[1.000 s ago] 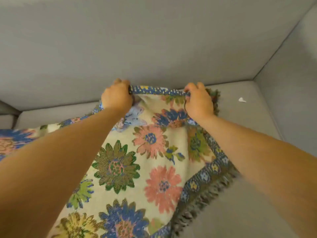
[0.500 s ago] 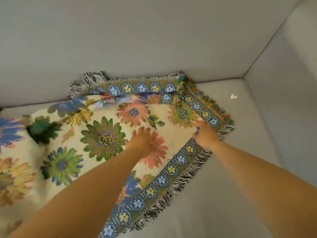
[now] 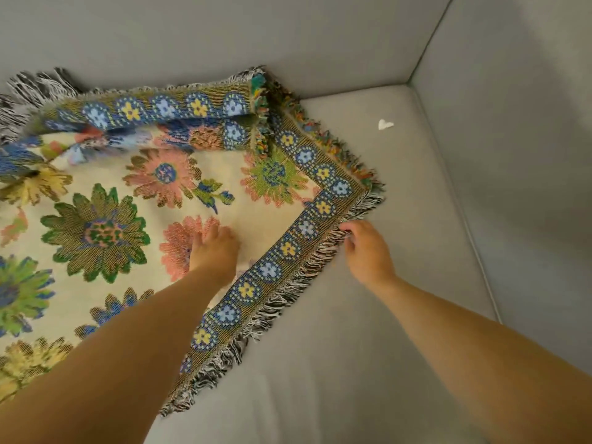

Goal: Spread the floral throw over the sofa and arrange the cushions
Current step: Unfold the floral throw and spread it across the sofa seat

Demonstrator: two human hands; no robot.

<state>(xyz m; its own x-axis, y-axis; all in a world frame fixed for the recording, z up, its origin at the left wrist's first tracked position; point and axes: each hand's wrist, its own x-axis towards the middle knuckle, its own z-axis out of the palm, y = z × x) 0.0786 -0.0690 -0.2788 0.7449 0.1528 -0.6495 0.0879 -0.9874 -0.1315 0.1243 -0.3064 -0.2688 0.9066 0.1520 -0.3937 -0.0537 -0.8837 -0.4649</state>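
The floral throw (image 3: 134, 200) lies across the sofa seat (image 3: 368, 331), covering its left portion. Its far edge is folded back on itself against the sofa backrest (image 3: 224, 36), the blue flowered border facing up. The throw's right corner points toward the sofa arm (image 3: 519, 155), with bare seat between them.

I see the left hand (image 3: 213, 251) resting palm down on the throw over a pink flower, fingers fairly straight, grip not closed on anything. The right hand (image 3: 368, 251) sits at the fringe (image 3: 298, 277) along the throw's right edge; its fingers are loosely curled and touch the fringe tips. I cannot tell whether they pinch any strands.

A small white scrap (image 3: 385, 124) lies on the bare seat near the back corner.
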